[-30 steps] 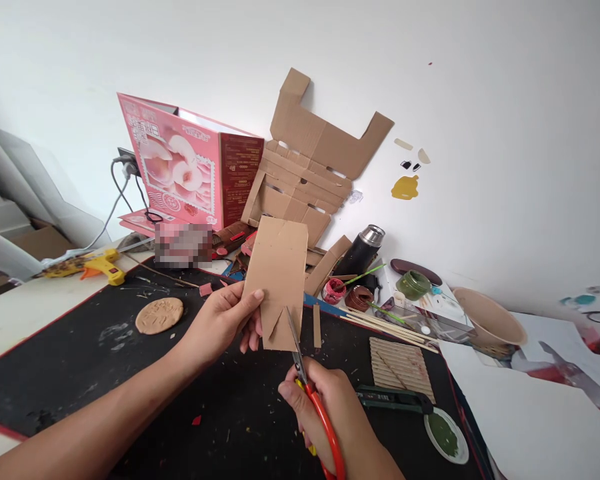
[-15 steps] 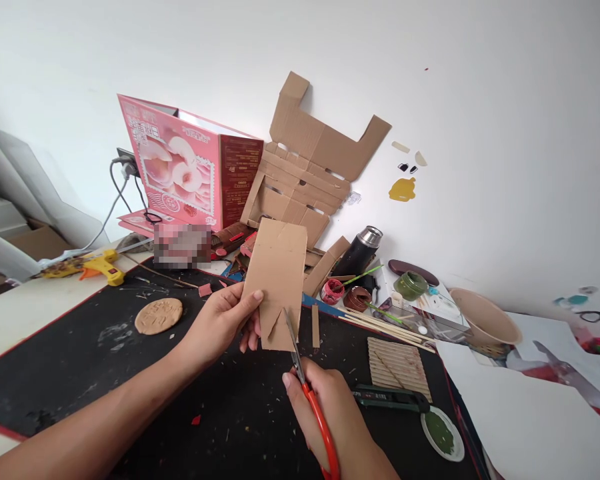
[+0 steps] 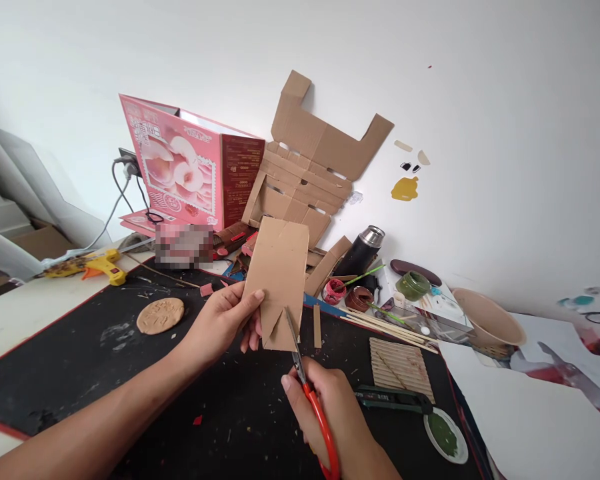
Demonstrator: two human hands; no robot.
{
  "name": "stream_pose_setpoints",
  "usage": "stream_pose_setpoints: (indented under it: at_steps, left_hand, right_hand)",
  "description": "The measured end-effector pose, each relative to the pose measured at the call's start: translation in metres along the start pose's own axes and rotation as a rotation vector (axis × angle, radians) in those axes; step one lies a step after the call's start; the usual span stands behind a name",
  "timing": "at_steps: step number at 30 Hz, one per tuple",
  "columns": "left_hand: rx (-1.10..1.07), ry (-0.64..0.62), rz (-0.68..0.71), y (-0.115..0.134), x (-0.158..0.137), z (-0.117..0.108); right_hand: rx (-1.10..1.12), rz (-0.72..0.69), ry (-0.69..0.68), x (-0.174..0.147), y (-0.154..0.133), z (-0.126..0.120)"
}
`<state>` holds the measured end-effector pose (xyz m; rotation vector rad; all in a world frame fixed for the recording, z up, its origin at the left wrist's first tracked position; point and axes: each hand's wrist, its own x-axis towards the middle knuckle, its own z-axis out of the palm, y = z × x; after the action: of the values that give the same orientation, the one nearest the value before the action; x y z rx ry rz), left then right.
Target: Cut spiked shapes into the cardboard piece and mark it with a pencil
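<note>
A flat piece of brown cardboard (image 3: 283, 267) is pinched at its left edge by my left hand (image 3: 235, 310), thumb on the near face and fingers behind. A slanted cut with a narrow flap runs into its lower end. My right hand (image 3: 333, 403) is closed round the red handles of a pair of scissors (image 3: 316, 413). The blades lie across the cardboard's lower right part, with the tip near the top of the cut. A thin cardboard strip (image 3: 317, 327) lies on the black mat just to the right.
On the black mat (image 3: 105, 393) are a round clay disc (image 3: 161, 315), a corrugated square (image 3: 400, 367), a utility knife (image 3: 395, 399) and a dish of green paint (image 3: 445, 435). A yellow glue gun (image 3: 107, 268) lies left; paint jars (image 3: 413, 285) and a thermos (image 3: 359, 250) stand behind.
Both hands, the cardboard and the scissors hold nearly the same pose. The whole view has shifted very slightly.
</note>
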<state>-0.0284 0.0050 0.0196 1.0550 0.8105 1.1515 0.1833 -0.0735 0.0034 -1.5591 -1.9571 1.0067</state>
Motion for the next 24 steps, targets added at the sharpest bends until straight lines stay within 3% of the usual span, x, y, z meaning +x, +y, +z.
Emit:
stream_pose_setpoints:
  at_steps: [15, 24]
  left_hand:
    - [-0.008, -0.039, -0.020, -0.003, 0.001, -0.001]
    - [-0.032, -0.049, -0.032, -0.006, -0.002, 0.002]
  right_hand:
    - [0.289, -0.052, -0.128, -0.002, 0.009, -0.010]
    - [0.179, 0.055, -0.052, -0.002, 0.001, -0.002]
